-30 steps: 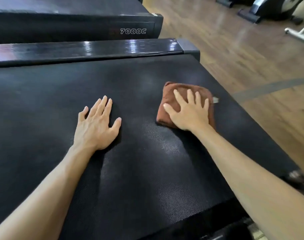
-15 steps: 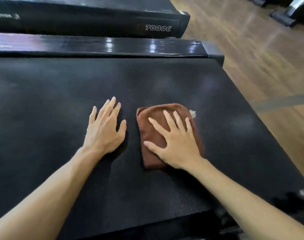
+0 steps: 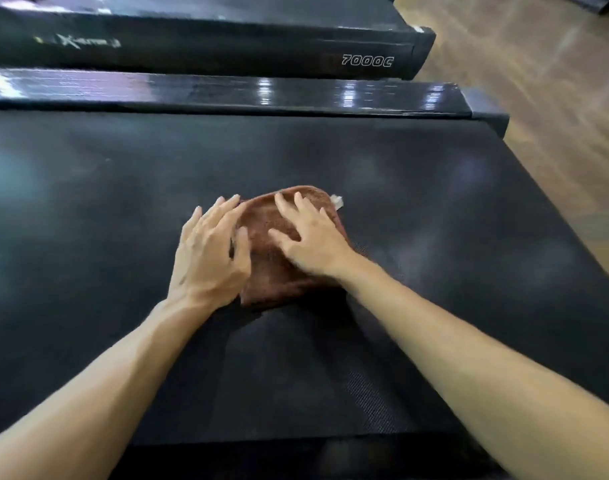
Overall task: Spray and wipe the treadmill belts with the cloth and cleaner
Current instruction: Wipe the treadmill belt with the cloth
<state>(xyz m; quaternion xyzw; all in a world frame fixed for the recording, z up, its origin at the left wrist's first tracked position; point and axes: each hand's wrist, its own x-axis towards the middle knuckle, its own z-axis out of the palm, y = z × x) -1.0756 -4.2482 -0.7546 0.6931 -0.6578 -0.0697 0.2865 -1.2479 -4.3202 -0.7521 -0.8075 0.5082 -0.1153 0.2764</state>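
A folded brown cloth (image 3: 278,271) with a small white tag lies in the middle of the black treadmill belt (image 3: 434,237). My right hand (image 3: 310,240) presses flat on top of the cloth, fingers spread. My left hand (image 3: 209,251) lies against the cloth's left edge, its fingers straight and its fingertips and thumb touching the fabric. No cleaner bottle is in view.
The glossy black side rail (image 3: 226,91) runs along the belt's far side. Beyond it stands a second treadmill (image 3: 261,50) marked 7000C. A wooden floor (image 3: 555,98) lies to the right.
My right hand slid the cloth leftward across the belt until it met my left hand. My left hand shifted from the bare belt onto the cloth's left edge.
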